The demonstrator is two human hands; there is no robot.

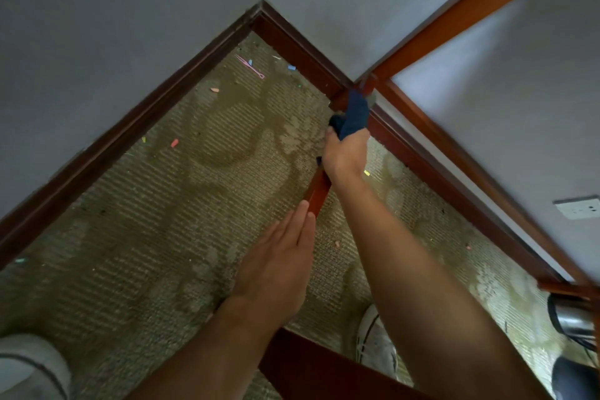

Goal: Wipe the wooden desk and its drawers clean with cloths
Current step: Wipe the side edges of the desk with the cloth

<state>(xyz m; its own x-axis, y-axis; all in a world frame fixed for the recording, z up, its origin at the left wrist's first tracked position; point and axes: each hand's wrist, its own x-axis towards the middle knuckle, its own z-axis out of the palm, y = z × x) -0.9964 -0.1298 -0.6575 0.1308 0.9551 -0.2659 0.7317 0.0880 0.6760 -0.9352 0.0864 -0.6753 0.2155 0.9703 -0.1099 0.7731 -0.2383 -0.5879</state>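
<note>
Beyond the right hand (344, 153), which grips a bunched dark-blue cloth (352, 117), runs the reddish wooden desk rail (319, 187). The left hand (279, 265), fingers straight and together, touches the rail's near end. Best to keep the cloth wrapped round the rail and stroke along its length.

I note both forearms bare, no sleeves; white laced shoe (376, 344) worn; pale trouser leg (29, 364) lower left.

Both bare forearms extend forward and down from the lower edge of the view. The right hand (344, 156) is furthest out, fingers curled tightly around a dark blue cloth (355, 117), wrist straight. The left hand (279, 266) lies nearer, palm flat, fingers straight and pressed together, fingertips touching a reddish-brown wooden bar (319, 188).
</note>
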